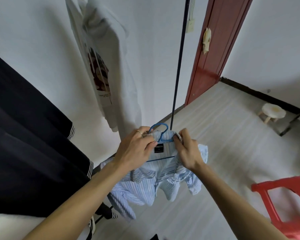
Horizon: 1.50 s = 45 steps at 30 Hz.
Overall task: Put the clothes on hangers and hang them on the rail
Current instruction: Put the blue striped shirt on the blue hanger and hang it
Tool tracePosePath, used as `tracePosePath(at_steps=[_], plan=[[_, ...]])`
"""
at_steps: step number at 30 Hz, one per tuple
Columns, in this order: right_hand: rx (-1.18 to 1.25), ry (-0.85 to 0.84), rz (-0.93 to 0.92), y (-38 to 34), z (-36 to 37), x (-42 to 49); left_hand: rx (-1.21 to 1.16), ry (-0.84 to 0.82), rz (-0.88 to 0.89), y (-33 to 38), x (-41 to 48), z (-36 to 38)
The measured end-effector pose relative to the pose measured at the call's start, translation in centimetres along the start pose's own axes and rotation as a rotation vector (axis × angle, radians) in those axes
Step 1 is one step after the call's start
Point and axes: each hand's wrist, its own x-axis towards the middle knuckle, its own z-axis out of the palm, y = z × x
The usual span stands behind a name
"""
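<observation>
While both hands, left hand and right hand, pinch the striped shirt collar over the blue hanger, centring the collar evenly should stop slippage.

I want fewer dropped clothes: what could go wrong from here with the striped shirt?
1. The left hand and right hand pinch the shirt at its collar, which is bunched round the hook of the hanger. The shoulders look unseated, so the shirt may slide off when lifted.
2. A sleeve dangles low toward the floor and might drag or get stepped on.
</observation>
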Motion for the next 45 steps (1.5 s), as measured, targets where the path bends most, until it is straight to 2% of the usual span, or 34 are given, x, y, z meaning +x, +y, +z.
tracePosePath(at_steps=[4, 6, 9, 12, 17, 20, 24, 29, 32, 37, 40, 42, 45], plan=[[0.016, 0.035, -0.083, -1.0, 0.6, -0.1, -0.046, 0.004, -0.092, 0.4, 0.2, -0.7], [-0.134, 0.046, -0.123, -0.3, 0.0, -0.1, -0.079, 0.011, -0.112, -0.3, -0.2, -1.5], [-0.333, -0.071, -0.090, 0.7, -0.6, 0.0, -0.076, 0.004, -0.140, -0.8, -0.7, -1.6], [-0.308, -0.100, -0.110, 0.5, -0.4, -0.4, -0.097, 0.026, -0.127, -0.5, -0.9, -1.3], [-0.104, -0.146, -0.241, -0.6, -0.5, -0.8, -0.179, 0.029, -0.095, -0.5, -1.0, -1.8], [-0.155, -0.201, -0.341, -0.2, -0.6, -0.3, -0.281, 0.019, -0.120, -0.6, -1.8, -2.2], [-0.204, -0.135, -0.450, 0.7, 0.5, -1.2, -0.333, -0.008, -0.171, -0.9, -3.6, -2.4], [-0.165, -0.088, -0.426, 1.3, 0.5, -2.0, -0.312, -0.141, -0.290, -3.4, -6.9, -2.5], [-0.138, -0.102, -0.425, 1.4, 0.4, -2.5, -0.225, -0.126, -0.324, -4.2, -8.5, -2.6], [-0.142, -0.125, -0.477, 0.8, 0.8, -2.8, -0.046, -0.056, -0.285, -2.8, -9.4, -2.3], [-0.152, -0.201, -0.480, 0.3, 0.3, -2.7, -0.091, 0.009, -0.363, -1.9, -10.2, -2.3], [-0.234, -0.310, -0.472, 0.0, -0.2, -2.6, -0.119, 0.065, -0.438, -1.7, -11.0, -2.5], [-0.324, -0.485, -0.340, -0.5, -0.7, -2.2, -0.043, 0.144, -0.524, -2.2, -12.0, -2.7]])
